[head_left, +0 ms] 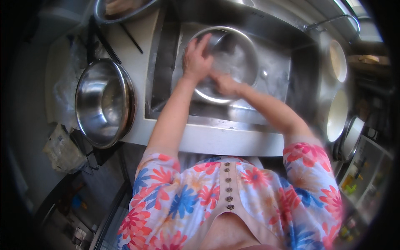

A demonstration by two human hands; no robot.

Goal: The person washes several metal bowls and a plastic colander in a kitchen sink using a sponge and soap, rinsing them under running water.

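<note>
A round stainless steel basin (246, 41) sits in a rectangular metal sink (279, 75). My left hand (198, 58) lies over the basin's left rim, its fingers spread and pointing away from me. Nothing shows in that hand. Low inside the basin is my right hand (227, 84), close beside the left wrist. Motion smears its fingers, so whether it holds anything does not show. The basin's inside looks wet and is blurred.
Left of the sink, stacked steel bowls (102, 102) stand on the counter near dark sticks (131, 38). Another metal bowl (102, 16) is at the far left. White bowls (336, 114) line the right side, below a curved faucet (354, 23). A bag (64, 150) hangs at left.
</note>
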